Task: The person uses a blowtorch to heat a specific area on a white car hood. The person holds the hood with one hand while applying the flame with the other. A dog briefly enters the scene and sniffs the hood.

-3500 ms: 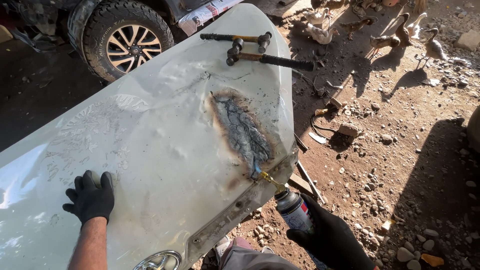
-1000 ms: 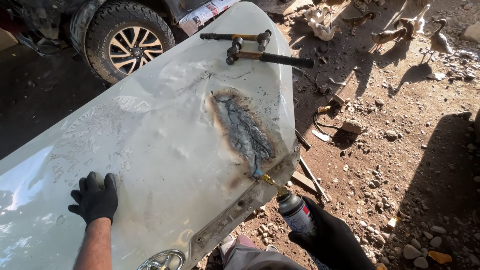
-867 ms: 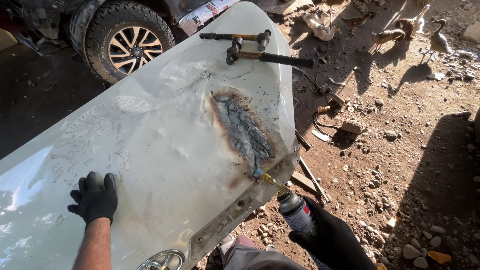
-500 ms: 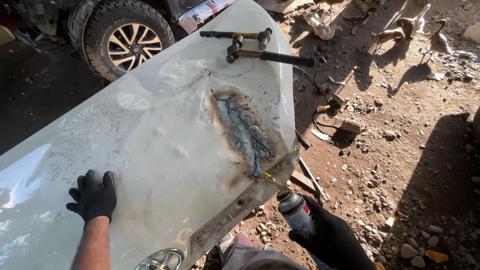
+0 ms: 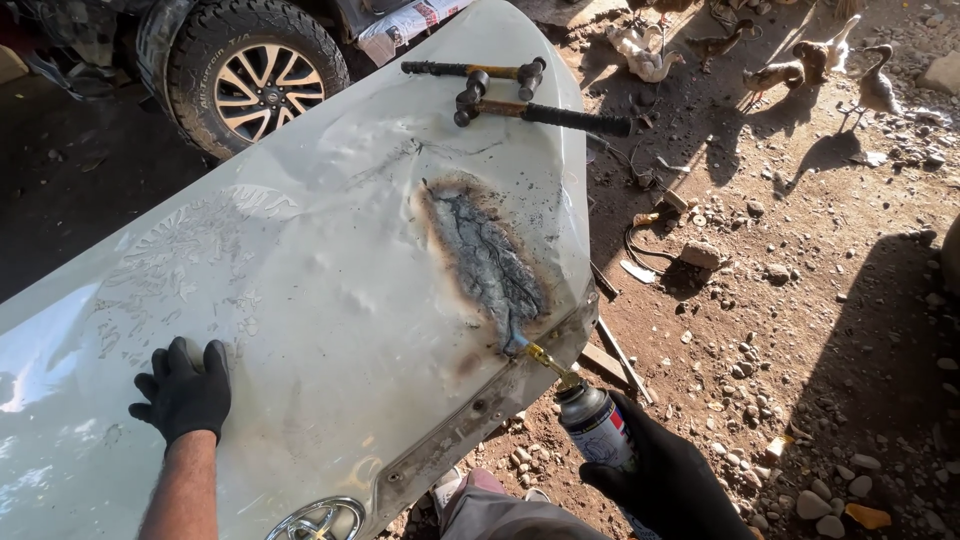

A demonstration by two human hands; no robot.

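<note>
Where scorched paint blisters on the pale car panel, right hand fingers wrapped around torch canister, left hand fingers spread flat on panel.

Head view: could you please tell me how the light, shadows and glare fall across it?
Head view: hard low sun lights the panel and dirt ground; long shadows stretch from the birds; deep shade upper left and lower right; glare beside the left hand; the right hand with its torch is sharp.
</note>
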